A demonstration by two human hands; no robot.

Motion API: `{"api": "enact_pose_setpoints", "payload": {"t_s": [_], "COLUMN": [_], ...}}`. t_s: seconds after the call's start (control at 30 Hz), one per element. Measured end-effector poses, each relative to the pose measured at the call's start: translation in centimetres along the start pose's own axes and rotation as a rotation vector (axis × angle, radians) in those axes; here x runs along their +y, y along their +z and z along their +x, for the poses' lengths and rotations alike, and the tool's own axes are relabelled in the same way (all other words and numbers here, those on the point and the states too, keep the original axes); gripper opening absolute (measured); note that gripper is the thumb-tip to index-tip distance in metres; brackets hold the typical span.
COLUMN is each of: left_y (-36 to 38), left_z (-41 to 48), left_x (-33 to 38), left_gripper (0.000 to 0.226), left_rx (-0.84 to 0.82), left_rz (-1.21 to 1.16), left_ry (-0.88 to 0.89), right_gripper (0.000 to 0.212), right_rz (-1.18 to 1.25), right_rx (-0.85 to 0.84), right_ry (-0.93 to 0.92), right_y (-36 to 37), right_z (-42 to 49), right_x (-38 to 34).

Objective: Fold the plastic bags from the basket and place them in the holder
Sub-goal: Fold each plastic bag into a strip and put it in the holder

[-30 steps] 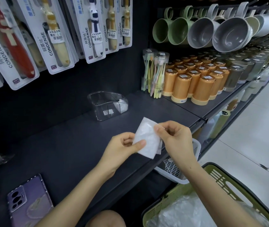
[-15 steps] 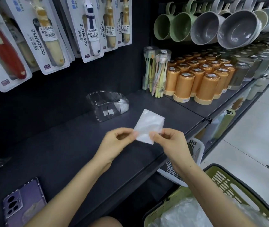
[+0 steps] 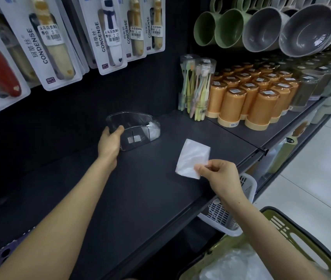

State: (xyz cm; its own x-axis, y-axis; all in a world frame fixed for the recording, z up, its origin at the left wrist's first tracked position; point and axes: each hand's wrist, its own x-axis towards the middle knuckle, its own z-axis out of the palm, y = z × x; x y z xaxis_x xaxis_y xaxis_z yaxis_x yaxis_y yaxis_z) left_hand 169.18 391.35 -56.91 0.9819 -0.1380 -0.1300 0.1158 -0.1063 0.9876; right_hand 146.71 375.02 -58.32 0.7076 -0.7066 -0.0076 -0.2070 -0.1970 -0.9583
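Bag (image 3: 192, 156) long axis near-to-far, right hand (image 3: 221, 178) pinching; left hand (image 3: 109, 145) grips holder (image 3: 140, 126).

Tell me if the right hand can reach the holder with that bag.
Probably yes. The right hand pinches the bag just right of the holder, with only bare shelf between. The holder's top is open, and the left hand grips its left end, off that path.

Dim across the dark shelf (image 3: 150, 199), brighter over the pale floor (image 3: 312, 178) at right. Soft glare on the gray bowls (image 3: 306, 33) and clear holder (image 3: 140, 126). Wide-angle bending, softer focus at frame edges.
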Motion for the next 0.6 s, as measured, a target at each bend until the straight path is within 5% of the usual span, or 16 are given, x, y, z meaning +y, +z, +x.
{"api": "enact_pose_setpoints", "payload": {"t_s": [0.13,0.6], "left_y": [-0.1,-2.4], "left_z": [-0.6,-8.5], "left_x": [0.0,-3.5], "left_gripper": [0.023,0.045], "left_rx": [-0.059,-0.483], "left_rz": [-0.065,-0.090], "left_ry": [0.049,0.220], "right_gripper": [0.038,0.025], "right_rz": [-0.005,-0.052], "right_rx": [0.011,-0.062], "right_ry": [-0.002,0.093], "right_y": [-0.4,-0.1], "right_z": [0.3,1.1], "right_x": [0.2,-2.0]}}
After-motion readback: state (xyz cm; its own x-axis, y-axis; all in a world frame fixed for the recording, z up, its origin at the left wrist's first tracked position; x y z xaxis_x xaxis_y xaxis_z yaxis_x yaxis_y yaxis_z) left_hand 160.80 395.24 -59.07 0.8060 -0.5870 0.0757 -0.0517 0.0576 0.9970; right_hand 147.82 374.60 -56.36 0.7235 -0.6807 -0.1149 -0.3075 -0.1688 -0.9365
